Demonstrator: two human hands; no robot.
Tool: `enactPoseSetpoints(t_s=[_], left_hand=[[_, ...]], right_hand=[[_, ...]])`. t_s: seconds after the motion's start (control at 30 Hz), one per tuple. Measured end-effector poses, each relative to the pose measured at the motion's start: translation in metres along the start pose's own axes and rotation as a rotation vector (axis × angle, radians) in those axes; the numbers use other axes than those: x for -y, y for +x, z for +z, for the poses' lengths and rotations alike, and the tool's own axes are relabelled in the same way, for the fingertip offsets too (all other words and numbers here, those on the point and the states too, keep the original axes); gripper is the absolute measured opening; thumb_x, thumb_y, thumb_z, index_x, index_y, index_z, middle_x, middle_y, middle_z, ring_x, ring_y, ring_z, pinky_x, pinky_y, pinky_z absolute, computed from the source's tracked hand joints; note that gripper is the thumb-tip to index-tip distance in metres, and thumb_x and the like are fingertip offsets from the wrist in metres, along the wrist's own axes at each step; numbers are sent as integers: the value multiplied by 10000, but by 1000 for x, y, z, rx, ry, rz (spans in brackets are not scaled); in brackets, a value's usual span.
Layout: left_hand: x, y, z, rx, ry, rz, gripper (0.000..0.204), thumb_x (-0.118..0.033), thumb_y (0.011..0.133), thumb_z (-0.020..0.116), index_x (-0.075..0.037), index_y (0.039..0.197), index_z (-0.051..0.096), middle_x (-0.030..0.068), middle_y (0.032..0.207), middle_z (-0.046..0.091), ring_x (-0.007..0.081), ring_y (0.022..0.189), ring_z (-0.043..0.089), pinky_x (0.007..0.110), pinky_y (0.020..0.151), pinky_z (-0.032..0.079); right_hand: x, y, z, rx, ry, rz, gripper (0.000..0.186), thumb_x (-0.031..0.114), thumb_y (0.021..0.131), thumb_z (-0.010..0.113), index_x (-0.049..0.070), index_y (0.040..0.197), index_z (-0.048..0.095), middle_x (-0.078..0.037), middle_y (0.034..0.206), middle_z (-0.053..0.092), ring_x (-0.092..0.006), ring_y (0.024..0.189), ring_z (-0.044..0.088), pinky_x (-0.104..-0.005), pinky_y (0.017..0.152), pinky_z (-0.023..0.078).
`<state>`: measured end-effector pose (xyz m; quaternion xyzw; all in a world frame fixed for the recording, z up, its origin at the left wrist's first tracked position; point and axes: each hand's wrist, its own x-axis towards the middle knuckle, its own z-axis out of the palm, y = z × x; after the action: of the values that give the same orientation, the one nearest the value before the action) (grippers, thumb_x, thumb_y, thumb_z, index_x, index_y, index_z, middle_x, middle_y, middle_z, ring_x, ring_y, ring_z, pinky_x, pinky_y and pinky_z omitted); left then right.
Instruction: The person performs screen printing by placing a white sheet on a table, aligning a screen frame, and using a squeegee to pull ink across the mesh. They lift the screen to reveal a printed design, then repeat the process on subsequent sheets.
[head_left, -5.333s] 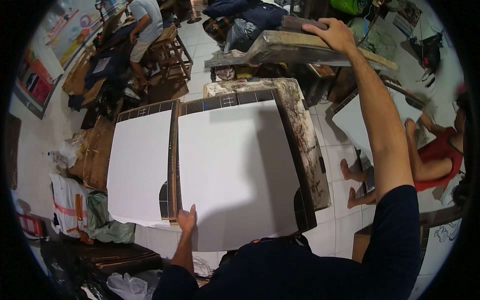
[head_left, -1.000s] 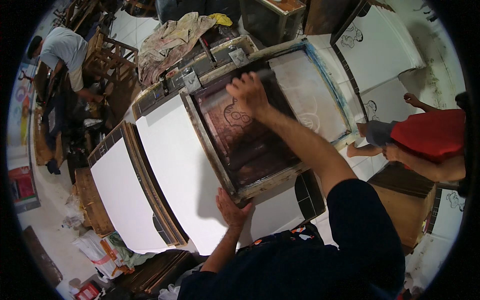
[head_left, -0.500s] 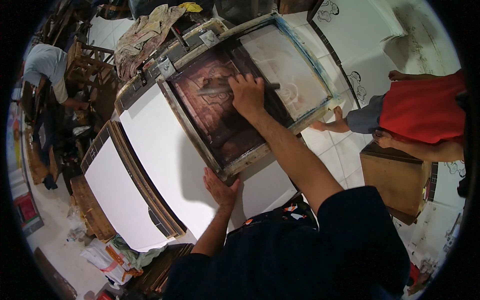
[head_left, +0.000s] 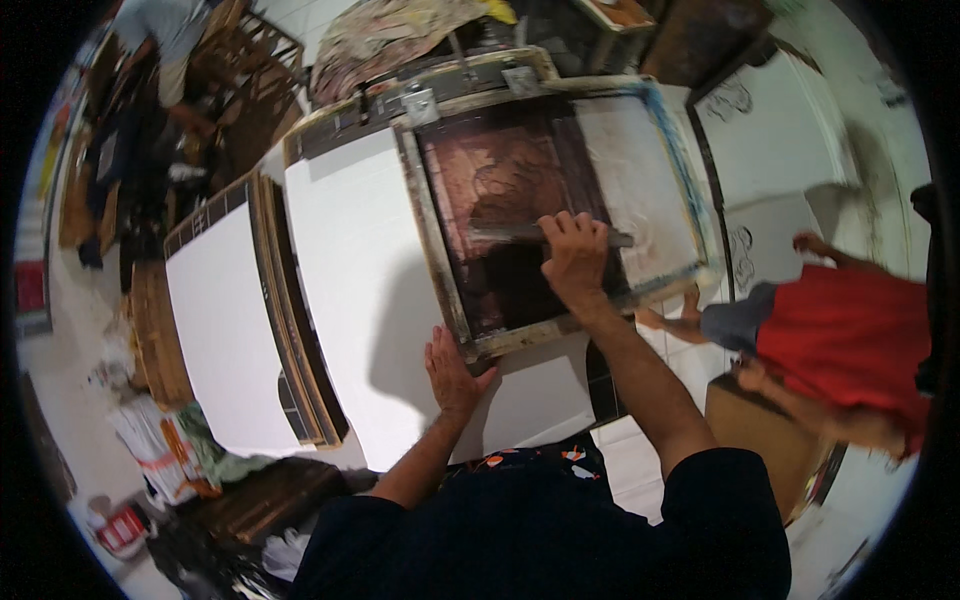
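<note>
My right hand (head_left: 577,260) is closed around a long, flat squeegee (head_left: 500,233), which lies across the mesh of a screen printing frame (head_left: 540,333). The mesh is dark reddish brown with line drawing in it, and looks darker on the near side of the squeegee. A pale band runs along the frame's right part, with blue stain at its edge. My left hand (head_left: 455,380) rests with fingers spread at the frame's near left corner, over a large white sheet (head_left: 340,280). Part of that sheet is hidden beneath the frame.
Metal hinge clamps (head_left: 420,104) hold the frame's far side. At left lies another white sheet (head_left: 225,320) on stacked boards (head_left: 300,330). A stained cloth (head_left: 385,45) lies beyond the clamps. A person in a red top (head_left: 850,340) is at right, beside printed sheets (head_left: 780,110); another person (head_left: 165,45) bends at far left.
The squeegee in my right hand has come nearer to me across the mesh. My view has turned, so the frame appears straighter. The left hand stays at the frame's corner.
</note>
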<state>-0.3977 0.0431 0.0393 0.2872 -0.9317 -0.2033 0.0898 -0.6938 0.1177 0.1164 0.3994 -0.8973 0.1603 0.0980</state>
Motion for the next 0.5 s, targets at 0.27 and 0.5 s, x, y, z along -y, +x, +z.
enactPoseSetpoints(t_s=[0.27,0.5], left_hand=[[-2,-1,-4,-3,-66,1,1299,-410,593,967,60,1574,258,250,1609,365,399,1543,309,580,1261,234],[-5,2,-6,38,-55,-21,1302,-439,616,952,71,1579,239,256,1606,361,415,1538,305,592,1256,230]], right_hand=[[-11,176,62,-137,-32,-312,419,115,702,806,142,1103,686,-64,1027,662,-299,1008,614,-453,894,449],[-7,176,66,87,-67,-252,528,138,699,851,182,1189,660,-23,1093,673,-271,1071,634,-456,904,467]])
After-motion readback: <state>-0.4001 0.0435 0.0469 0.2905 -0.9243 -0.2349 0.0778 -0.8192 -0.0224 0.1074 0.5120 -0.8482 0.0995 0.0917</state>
